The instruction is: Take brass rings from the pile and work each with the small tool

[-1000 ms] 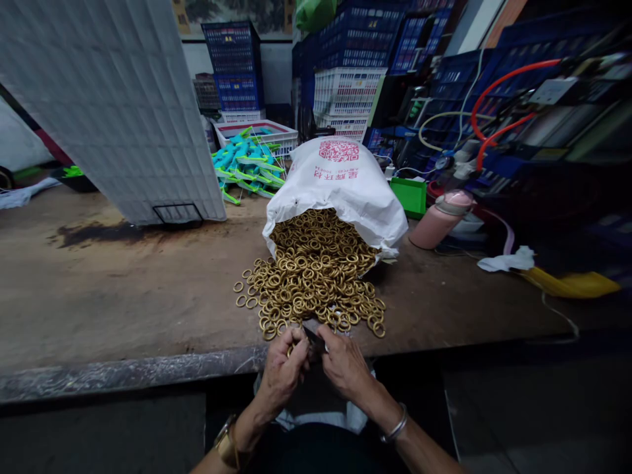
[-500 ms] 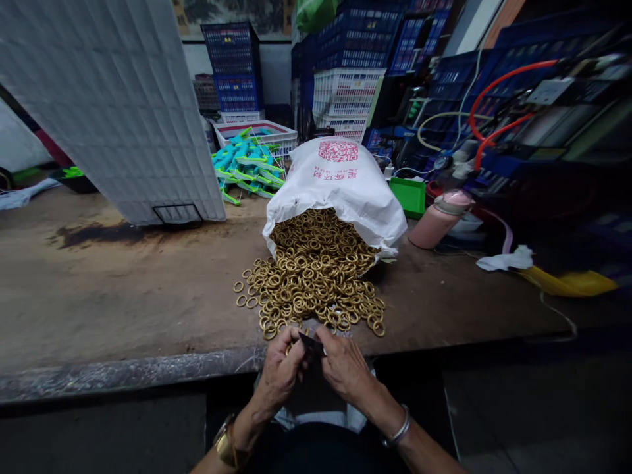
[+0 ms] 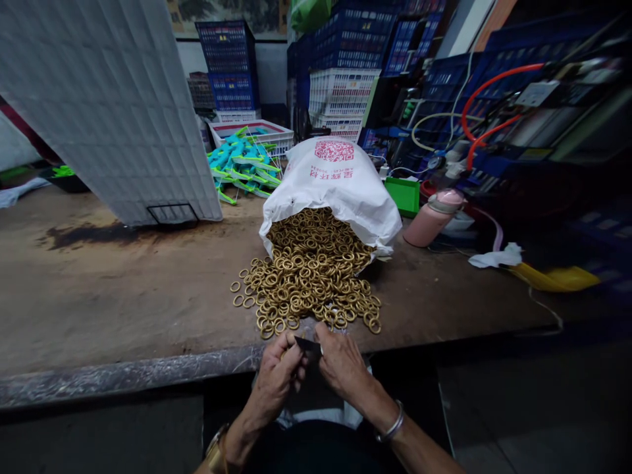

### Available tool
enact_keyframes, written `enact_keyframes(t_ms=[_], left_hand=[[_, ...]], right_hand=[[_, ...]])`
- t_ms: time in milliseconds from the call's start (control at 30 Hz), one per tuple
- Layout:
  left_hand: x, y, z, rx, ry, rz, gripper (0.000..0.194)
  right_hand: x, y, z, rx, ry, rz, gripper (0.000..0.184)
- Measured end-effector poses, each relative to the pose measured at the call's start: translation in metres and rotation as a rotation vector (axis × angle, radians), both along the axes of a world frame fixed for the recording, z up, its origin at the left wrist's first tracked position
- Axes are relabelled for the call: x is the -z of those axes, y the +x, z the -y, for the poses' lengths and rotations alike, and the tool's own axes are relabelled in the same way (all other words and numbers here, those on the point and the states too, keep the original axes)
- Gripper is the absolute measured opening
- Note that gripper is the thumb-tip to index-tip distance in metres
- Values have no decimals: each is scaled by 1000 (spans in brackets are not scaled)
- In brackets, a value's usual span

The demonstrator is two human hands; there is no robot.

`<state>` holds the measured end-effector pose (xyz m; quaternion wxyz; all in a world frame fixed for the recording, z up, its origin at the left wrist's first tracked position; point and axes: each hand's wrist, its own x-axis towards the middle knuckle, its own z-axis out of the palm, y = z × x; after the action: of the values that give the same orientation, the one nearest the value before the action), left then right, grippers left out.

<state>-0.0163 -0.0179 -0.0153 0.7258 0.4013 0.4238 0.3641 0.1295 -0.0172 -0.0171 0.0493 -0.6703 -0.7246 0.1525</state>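
Well, the right hand [image 3: 342, 362] grips a flat dark blade [image 3: 308, 344]; the left hand [image 3: 277, 368] curls round a mostly hidden brass-coloured ring [image 3: 284, 353].

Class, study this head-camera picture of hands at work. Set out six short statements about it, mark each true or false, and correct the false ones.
1. Gold-coloured rings spill from the white sack onto the workbench. True.
2. The sack stands upright with its mouth on top. False: it lies down, its mouth facing the person.
3. The right hand holds a dark, flat tool. True.
4. A bangle circles the left wrist. False: the silver-coloured bangle is on the right wrist.
5. A green tray is to the right of the sack. True.
6. A pink bottle is to the left of the sack. False: the pink bottle is to its right.
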Motion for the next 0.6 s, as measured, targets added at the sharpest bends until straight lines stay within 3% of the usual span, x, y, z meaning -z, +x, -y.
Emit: enact_keyframes(t_ms=[167, 267, 433, 600], left_hand=[[-12, -7, 12, 73, -82, 171, 26], [-8, -9, 10, 37, -152, 253, 25], [9, -8, 5, 58, -176, 241, 24], [16, -7, 6, 77, -228, 229, 25]], right_hand=[[0, 33, 0, 130, -3, 104, 27], [-4, 65, 4, 130, 1, 194, 22], [-22, 111, 8, 47, -35, 496, 15], [-42, 114, 2, -102, -60, 575, 16]])
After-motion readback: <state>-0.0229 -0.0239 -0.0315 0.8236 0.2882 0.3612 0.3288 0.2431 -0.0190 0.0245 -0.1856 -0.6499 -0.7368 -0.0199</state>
